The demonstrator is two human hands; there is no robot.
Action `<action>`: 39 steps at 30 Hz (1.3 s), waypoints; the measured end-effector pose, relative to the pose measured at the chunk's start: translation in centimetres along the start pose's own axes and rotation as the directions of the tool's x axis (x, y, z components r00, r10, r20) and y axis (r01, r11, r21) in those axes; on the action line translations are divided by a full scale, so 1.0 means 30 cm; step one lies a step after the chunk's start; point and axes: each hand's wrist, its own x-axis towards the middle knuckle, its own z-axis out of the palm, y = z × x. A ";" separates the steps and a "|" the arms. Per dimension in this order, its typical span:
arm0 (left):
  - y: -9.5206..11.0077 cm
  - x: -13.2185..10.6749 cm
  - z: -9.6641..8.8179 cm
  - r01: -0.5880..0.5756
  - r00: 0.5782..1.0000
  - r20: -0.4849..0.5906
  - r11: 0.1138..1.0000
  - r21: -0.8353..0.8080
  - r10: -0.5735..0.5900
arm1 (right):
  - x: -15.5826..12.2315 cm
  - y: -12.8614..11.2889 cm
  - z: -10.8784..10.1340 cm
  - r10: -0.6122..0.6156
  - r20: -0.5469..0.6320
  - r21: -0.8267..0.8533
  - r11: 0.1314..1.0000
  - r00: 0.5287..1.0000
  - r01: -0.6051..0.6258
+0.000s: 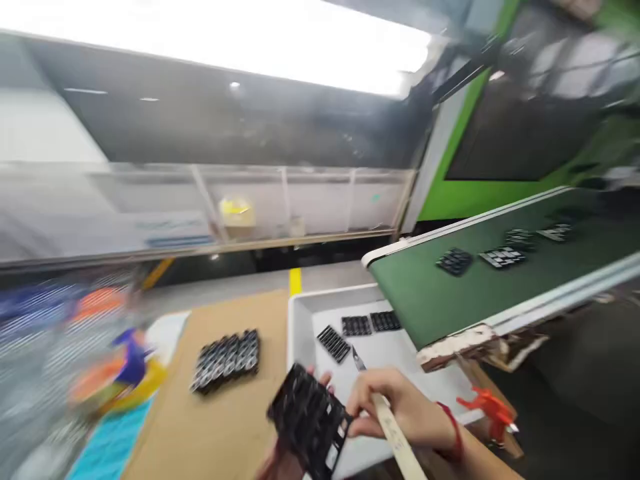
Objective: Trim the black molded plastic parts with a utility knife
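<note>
A black moulded plastic part (310, 417) with rows of recesses is tilted up at the bottom of the view. My left hand (280, 461) is closed on it from below and behind, with much of the palm hidden by the part. In my right hand (383, 400) is a knife (397, 437) with a long pale handle, its narrow blade pointing up and away. The fingertips of that hand touch the right edge of the part. Below and beyond both hands lies a white bin (300, 303) with several flat black parts (334, 343) inside.
A stack of black parts (227, 360) sits on a brown cardboard surface (215, 437) at left. The green conveyor belt (425, 293) carries several black parts (503, 257) above the bin's right end. A red-orange tool (493, 410) lies at lower right. Blurred coloured items fill the far left.
</note>
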 end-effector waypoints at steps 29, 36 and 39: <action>0.020 -0.212 0.292 0.044 0.999 -0.040 0.624 0.780 -0.020 | -0.192 -0.023 0.197 0.225 -0.283 0.485 0.872 0.932 -0.063; -0.025 -0.221 0.260 -0.006 0.983 -0.182 0.997 -0.075 -0.008 | -0.220 -0.017 0.188 0.164 -0.167 0.669 0.743 0.972 -0.010; -0.048 -0.211 0.257 0.028 0.982 -0.181 0.987 -0.161 -0.057 | -0.218 -0.028 0.195 0.124 -0.162 0.699 0.715 0.979 0.025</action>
